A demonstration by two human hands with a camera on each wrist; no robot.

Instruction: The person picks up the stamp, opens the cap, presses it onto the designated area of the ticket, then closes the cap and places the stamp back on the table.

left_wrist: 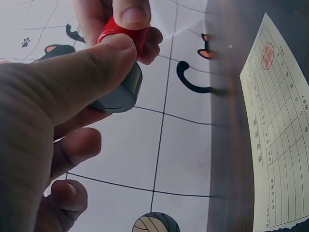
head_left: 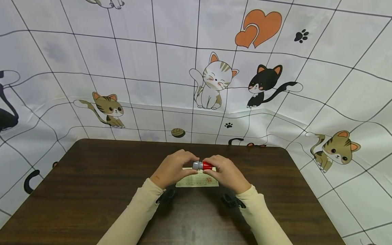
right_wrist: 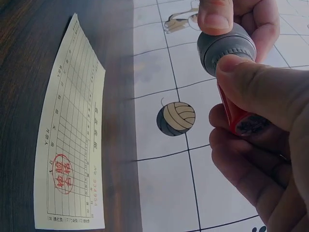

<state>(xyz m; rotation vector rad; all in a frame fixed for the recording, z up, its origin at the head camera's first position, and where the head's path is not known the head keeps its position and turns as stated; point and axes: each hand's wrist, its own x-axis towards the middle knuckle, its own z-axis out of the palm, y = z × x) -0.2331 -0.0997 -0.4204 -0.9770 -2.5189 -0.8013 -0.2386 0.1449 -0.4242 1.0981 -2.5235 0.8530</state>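
Note:
Over a paper receipt form (head_left: 193,183) the two hands hold a small round stamp between them, off the table. My left hand (head_left: 176,168) pinches the grey cap (head_left: 196,165) between thumb and fingers. On the other side, my right hand (head_left: 227,173) grips the red body (head_left: 207,165). In the right wrist view the cap (right_wrist: 224,46) and the red body (right_wrist: 231,108) meet at a ridged grey collar, and the body's end looks dark. The pale yellow form (right_wrist: 79,106) has printed lines and a round red stamp mark (right_wrist: 63,174).
The dark brown wooden table (head_left: 101,183) has rounded far corners. Behind it and at both sides hangs a white cloth (head_left: 137,61) with black grid lines and cartoon cats. Dark wrist devices (head_left: 232,201) sit by both cream sleeves (head_left: 266,219).

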